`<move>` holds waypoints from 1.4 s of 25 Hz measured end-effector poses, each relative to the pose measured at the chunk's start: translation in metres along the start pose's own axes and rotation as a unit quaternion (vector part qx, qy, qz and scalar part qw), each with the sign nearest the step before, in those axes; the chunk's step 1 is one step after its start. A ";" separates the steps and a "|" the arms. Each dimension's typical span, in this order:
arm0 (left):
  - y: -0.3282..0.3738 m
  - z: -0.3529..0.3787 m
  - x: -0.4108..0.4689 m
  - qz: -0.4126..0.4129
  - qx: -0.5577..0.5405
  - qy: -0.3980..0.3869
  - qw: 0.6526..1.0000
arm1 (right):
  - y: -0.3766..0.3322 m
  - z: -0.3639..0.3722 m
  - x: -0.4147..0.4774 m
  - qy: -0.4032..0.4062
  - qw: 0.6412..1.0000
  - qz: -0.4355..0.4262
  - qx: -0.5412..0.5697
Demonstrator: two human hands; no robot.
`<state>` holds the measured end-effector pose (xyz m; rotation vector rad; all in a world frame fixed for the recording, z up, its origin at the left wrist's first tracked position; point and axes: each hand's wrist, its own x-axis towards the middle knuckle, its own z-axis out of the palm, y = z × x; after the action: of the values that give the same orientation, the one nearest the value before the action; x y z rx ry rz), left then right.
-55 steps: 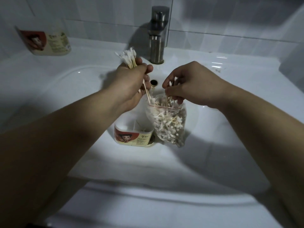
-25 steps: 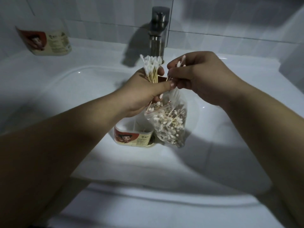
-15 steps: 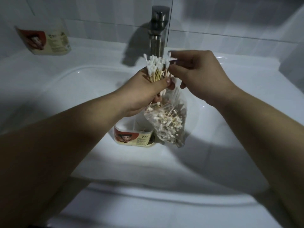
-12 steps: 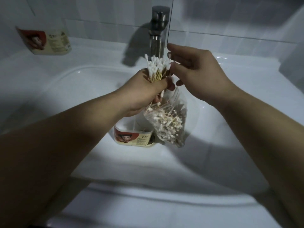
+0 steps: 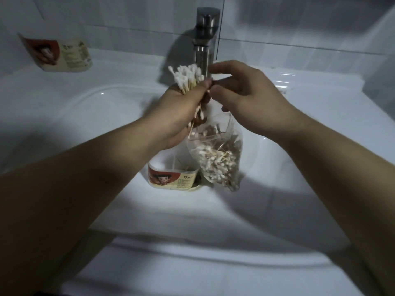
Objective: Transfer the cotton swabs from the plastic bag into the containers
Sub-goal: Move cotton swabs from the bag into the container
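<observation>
Over the white sink, in front of the steel tap, the left hand and the right hand meet above the basin. Below them a plastic bag, partly filled with loose swabs, stands open and touches a short labelled container. A second container sits on the back ledge, well apart. Smallest is the bunch of cotton swabs. The left hand is closed around the sticks, the white heads fan upward, and the lower ends come out under the palm just above the bag's mouth. The right hand has its fingers half bent with the tips at the bunch; I cannot tell if they pinch a swab. Swabs are very light, thin and stiff, but they probably slide against each other. So I judge the best hold is around the middle of the sticks, firm enough that none slips out, and not on the soft cotton heads.
</observation>
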<state>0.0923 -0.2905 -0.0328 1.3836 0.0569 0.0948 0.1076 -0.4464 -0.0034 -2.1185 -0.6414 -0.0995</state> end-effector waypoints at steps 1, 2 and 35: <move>0.003 0.000 0.001 -0.001 -0.039 0.020 0.999 | -0.001 0.000 -0.001 -0.006 0.999 0.009 -0.036; 0.005 0.000 0.002 0.001 -0.081 0.035 0.996 | -0.002 0.000 -0.003 -0.026 0.997 0.018 -0.078; 0.003 0.000 -0.004 -0.053 0.005 0.002 0.999 | -0.001 0.006 -0.004 -0.044 0.985 0.024 -0.163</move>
<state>0.0877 -0.2899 -0.0299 1.3880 0.1339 0.0084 0.1026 -0.4423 -0.0072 -2.4641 -0.6605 -0.0891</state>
